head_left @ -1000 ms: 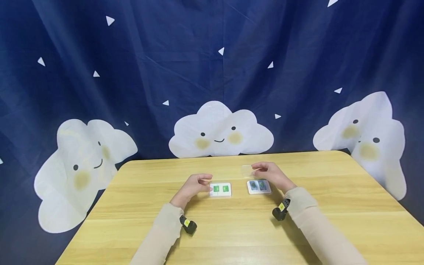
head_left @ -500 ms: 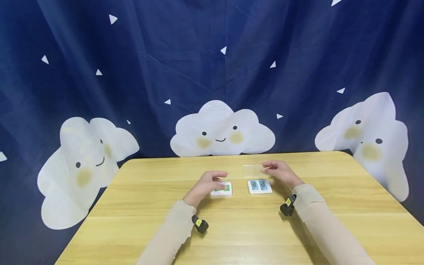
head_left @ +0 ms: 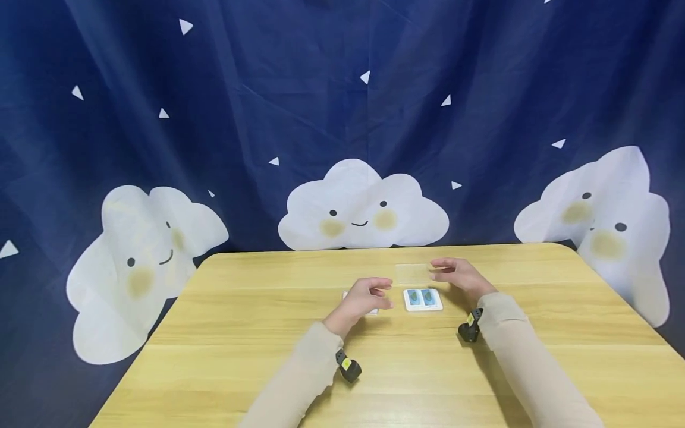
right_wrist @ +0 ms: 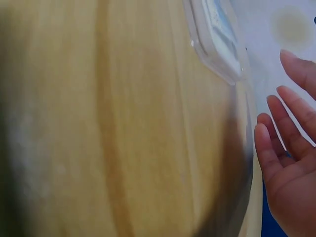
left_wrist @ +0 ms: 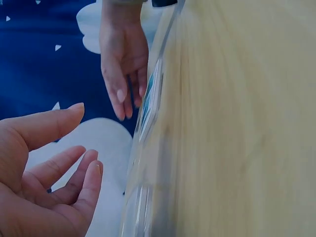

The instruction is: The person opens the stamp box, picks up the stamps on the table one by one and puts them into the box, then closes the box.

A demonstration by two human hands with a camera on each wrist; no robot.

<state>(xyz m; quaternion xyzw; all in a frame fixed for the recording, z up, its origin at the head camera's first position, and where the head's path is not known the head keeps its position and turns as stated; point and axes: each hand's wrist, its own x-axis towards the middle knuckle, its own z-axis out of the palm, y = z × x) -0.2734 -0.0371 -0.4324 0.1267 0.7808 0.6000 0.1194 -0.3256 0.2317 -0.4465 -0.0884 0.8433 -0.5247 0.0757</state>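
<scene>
A flat white case with two blue-toned pictures (head_left: pixel 423 299) lies on the table, its near corner also showing in the right wrist view. Just behind it a flat clear plastic lid (head_left: pixel 411 274) rests on the wood. My left hand (head_left: pixel 366 300) hovers over a second white case (head_left: pixel 345 295), hiding most of it; the fingers (left_wrist: pixel 89 185) are loosely bent with nothing between them. At the right edge of the clear lid is my right hand (head_left: pixel 460 278), fingertips close beside it. The right wrist view shows the relaxed right hand (right_wrist: pixel 291 163) holding nothing.
The light wooden table (head_left: pixel 267 356) has rounded far corners. Behind it hangs a dark blue curtain (head_left: pixel 257 119) with printed white clouds and triangles. A small black camera (head_left: pixel 349 367) is strapped to the left wrist, another camera (head_left: pixel 470 326) to the right.
My left hand has moved right across the case with green pictures, now covering most of it. My right hand has shifted slightly right, from overlapping the clear lid to its right edge.
</scene>
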